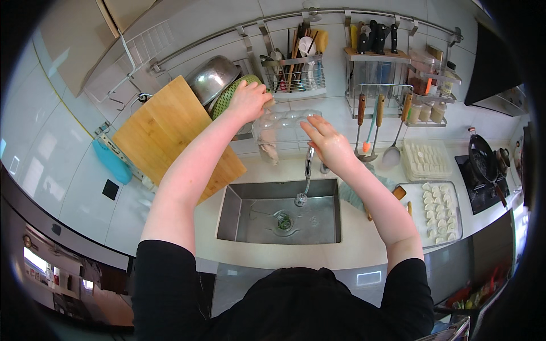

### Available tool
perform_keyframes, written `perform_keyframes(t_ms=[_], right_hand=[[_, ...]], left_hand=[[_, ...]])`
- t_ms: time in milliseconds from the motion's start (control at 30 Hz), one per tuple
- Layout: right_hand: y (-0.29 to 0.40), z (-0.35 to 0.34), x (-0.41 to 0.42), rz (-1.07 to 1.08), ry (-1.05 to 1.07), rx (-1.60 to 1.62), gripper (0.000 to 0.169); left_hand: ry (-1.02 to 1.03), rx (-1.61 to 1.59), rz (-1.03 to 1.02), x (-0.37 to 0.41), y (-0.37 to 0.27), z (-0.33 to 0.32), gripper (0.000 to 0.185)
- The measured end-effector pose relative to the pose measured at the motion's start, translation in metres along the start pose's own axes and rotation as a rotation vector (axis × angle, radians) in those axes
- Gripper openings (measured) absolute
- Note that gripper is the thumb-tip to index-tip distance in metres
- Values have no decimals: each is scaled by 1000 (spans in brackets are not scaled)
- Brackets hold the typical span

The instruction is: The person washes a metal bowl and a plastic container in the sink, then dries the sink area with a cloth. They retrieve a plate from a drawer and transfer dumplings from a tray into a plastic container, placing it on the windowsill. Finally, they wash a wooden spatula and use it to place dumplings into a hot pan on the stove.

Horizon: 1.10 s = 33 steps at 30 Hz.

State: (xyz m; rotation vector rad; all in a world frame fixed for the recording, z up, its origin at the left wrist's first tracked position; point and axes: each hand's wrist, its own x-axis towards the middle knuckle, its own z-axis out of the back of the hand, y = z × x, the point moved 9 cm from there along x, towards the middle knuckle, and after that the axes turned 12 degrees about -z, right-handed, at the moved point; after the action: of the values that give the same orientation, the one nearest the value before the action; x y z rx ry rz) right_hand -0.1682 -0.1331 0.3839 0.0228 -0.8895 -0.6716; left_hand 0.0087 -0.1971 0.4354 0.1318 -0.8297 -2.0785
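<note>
My left hand (251, 100) reaches up to the wall beside a green plastic colander (228, 97). Something beige shows at its fingertips; whether the hand grips it is not clear. A clear plastic tray with rounded hollows (283, 123) is between my hands, above the back of the sink. My right hand (335, 145) has its fingers over the tray's right end, with the thumb lower down. Through and below the tray a beige cloth (269, 149) hangs. Just under my right hand rises a chrome faucet (309, 164).
Below is a steel sink (277, 213) with green scraps at its drain. A wooden cutting board (175, 132) and metal bowl (213, 76) lean at left. A utensil basket (294, 74) and knife rack (377, 51) hang behind. Dumplings fill a tray (458, 213) near a stove (480, 196).
</note>
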Motion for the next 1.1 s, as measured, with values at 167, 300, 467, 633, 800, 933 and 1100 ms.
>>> perform_keyframes(t_ms=[167,300,467,633,800,933,1100], right_hand=[[-1,-5,3,-17,-78,-76,47],[5,-4,0,-44,-98,-35,50],[25,-38,17,13,-112,-87,47],[62,-67,42,47,-114,-147,41],[66,-108,52,42,-84,-198,57],[55,-92,38,24,-69,56,66],[33,-79,17,-99,-44,249,70]], left_hand=[[29,-33,25,5,6,0,29],[72,-70,33,5,12,-1,29],[86,-38,62,11,20,5,22],[124,-31,87,7,28,2,20],[101,-16,70,7,24,3,26],[86,-27,80,-3,12,12,34],[-312,-62,46,-27,-24,45,36]])
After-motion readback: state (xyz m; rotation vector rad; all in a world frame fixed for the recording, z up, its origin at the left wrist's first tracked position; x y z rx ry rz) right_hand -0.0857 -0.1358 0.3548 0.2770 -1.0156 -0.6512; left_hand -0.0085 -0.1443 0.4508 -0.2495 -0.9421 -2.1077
